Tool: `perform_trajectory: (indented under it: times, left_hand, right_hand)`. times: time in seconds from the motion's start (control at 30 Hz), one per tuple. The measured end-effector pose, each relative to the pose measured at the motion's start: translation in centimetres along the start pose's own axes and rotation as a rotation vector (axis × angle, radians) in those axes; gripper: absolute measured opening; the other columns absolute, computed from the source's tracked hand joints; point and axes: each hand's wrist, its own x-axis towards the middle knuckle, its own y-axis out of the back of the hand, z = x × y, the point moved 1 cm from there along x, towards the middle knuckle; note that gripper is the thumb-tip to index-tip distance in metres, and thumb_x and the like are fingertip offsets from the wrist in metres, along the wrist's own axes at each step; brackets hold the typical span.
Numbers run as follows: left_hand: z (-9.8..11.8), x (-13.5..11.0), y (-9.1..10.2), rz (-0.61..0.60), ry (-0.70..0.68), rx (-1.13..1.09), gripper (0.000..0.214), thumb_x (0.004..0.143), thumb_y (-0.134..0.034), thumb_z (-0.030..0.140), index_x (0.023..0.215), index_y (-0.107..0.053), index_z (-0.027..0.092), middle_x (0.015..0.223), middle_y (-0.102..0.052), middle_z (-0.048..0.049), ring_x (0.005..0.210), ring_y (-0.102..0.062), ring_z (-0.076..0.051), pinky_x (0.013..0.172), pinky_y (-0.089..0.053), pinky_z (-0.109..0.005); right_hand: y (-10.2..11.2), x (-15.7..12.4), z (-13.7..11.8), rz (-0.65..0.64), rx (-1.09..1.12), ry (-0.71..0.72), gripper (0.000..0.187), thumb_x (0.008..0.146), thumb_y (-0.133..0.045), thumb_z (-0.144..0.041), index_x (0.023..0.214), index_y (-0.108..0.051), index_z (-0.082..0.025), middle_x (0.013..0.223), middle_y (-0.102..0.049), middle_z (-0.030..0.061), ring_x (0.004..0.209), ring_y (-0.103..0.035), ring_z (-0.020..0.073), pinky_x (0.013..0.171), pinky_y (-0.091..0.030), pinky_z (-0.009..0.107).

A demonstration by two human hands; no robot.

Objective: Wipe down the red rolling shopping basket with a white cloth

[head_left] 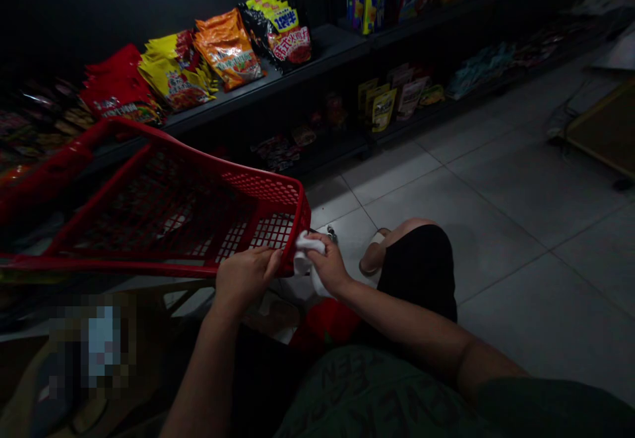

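A red plastic shopping basket [163, 206] with a mesh wall and a thick red handle is tilted in front of me. My left hand [245, 276] grips its near rim at the corner, fingers curled over the edge. My right hand [325, 266] is closed on a white cloth [305, 253] and presses it against the basket's corner. My knee in black shorts [419, 266] is bent just right of the hands.
Dark shelves [327, 44] run along the back with several bright snack packets such as an orange one [228, 47]; more packets sit on a lower shelf [384, 107]. Grey tiled floor [496, 206] spreads to the right. A low cart edge [600, 127] stands far right.
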Motion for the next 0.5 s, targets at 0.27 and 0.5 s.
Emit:
perform_trajectory:
  times: [0.27, 0.5]
  left_hand:
    - [0.4, -0.1, 0.1, 0.006, 0.019, 0.009, 0.049, 0.103, -0.032, 0.045, 0.088, -0.075, 0.025, 0.097, -0.078, -0.0017, 0.082, -0.071, -0.021, 0.057, -0.030, -0.030]
    - [0.5, -0.1, 0.3, 0.005, 0.012, -0.006, 0.052, 0.103, -0.030, 0.045, 0.086, -0.074, 0.024, 0.094, -0.077, -0.0025, 0.082, -0.071, -0.020, 0.057, -0.030, -0.029]
  right_hand:
    - [-0.6, 2.2, 0.7, 0.103, -0.028, 0.008, 0.049, 0.077, -0.064, -0.026, 0.126, -0.063, -0.026, 0.126, -0.065, 0.0021, 0.114, -0.059, 0.0185, 0.104, -0.045, 0.034]
    - [1.0, 0.7, 3.2, 0.096, 0.049, -0.146, 0.044, 0.075, -0.056, -0.025, 0.118, -0.065, -0.023, 0.102, -0.070, 0.0007, 0.089, -0.064, 0.0166, 0.085, -0.052, 0.030]
